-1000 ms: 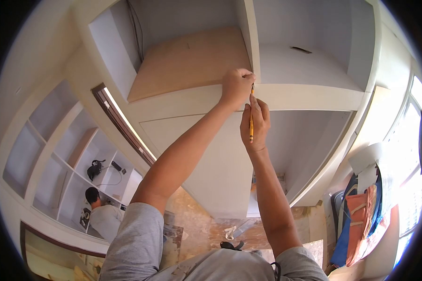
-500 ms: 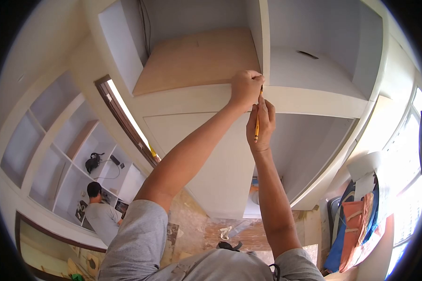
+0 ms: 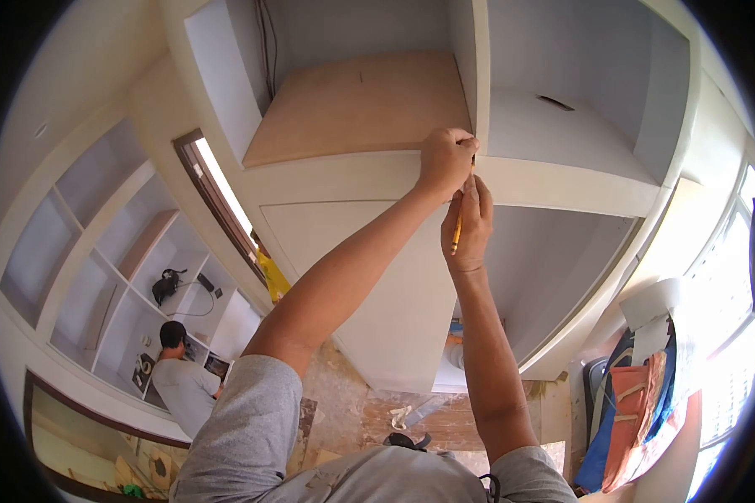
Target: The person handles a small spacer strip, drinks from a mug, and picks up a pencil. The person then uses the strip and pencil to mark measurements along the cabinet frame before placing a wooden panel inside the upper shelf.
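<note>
My right hand (image 3: 470,225) grips a yellow pencil (image 3: 456,235), its tip pointing up toward the corner where the cabinet's upright divider (image 3: 481,75) meets the front rail (image 3: 562,178). Just above it, my left hand (image 3: 447,163) is closed in a pinch at that same corner, by the front right end of a tan board (image 3: 356,109). Whatever those fingers hold is hidden. The board lies in the upper left compartment, and a short dark mark shows near its back.
Below the rail is a pale door panel (image 3: 352,285) beside an open lower compartment (image 3: 554,260). A co-worker (image 3: 184,381) in grey is at the shelving (image 3: 117,277) on the left. Fabric bags (image 3: 633,411) hang at right, near the window.
Both hands stay at the corner, the pencil still in the right one. The view has shifted slightly, and more of a yellow item shows by the doorway at left.
</note>
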Demonstrator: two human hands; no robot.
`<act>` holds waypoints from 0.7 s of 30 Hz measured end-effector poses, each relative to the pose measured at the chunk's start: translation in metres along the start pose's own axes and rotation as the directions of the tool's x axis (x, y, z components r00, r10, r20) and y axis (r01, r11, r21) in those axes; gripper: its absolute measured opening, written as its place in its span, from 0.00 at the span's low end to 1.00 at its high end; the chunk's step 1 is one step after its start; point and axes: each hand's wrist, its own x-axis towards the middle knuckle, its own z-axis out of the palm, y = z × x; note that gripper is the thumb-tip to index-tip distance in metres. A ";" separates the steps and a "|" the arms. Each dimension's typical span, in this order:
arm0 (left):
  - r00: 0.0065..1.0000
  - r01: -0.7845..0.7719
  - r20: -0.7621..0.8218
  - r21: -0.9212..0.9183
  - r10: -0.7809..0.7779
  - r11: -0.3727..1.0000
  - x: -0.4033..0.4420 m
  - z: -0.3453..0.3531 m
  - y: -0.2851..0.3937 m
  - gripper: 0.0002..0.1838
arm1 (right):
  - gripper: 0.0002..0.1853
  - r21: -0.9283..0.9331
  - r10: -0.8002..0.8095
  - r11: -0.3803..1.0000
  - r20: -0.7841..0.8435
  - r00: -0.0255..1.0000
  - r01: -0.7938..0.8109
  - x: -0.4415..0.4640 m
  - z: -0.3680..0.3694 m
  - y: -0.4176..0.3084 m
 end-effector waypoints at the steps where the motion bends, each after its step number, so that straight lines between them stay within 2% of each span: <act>1: 1.000 -0.003 0.006 -0.002 0.003 1.000 0.000 0.000 -0.001 0.10 | 0.26 -0.013 -0.015 1.000 -0.001 1.000 0.015 -0.001 0.000 0.000; 3: 1.000 -0.002 0.005 -0.017 0.002 1.000 0.000 0.001 -0.002 0.10 | 0.26 -0.026 -0.030 0.999 -0.002 1.000 0.030 -0.001 0.001 -0.001; 5: 1.000 0.000 0.003 -0.031 0.000 1.000 0.002 0.002 -0.007 0.10 | 0.20 -0.013 0.041 0.999 0.005 0.999 -0.041 -0.001 0.002 -0.002; 8: 0.999 -0.033 -0.010 0.000 0.033 0.999 0.006 0.003 -0.013 0.12 | 0.20 -0.003 0.048 0.999 0.010 0.999 -0.048 0.000 0.003 -0.002; 12: 1.000 -0.018 -0.010 -0.001 0.018 1.000 0.002 0.002 -0.006 0.11 | 0.20 -0.024 0.055 0.998 0.023 0.998 -0.055 0.002 0.004 0.001; 14: 1.000 -0.010 -0.002 -0.017 0.010 1.000 0.000 0.002 -0.004 0.10 | 0.23 0.021 -0.004 1.000 0.016 1.000 0.003 0.002 0.003 0.001; 21: 1.000 -0.010 0.012 -0.032 0.010 0.999 0.001 0.002 -0.003 0.10 | 0.23 0.029 -0.006 1.000 0.030 1.000 0.005 -0.001 0.003 0.003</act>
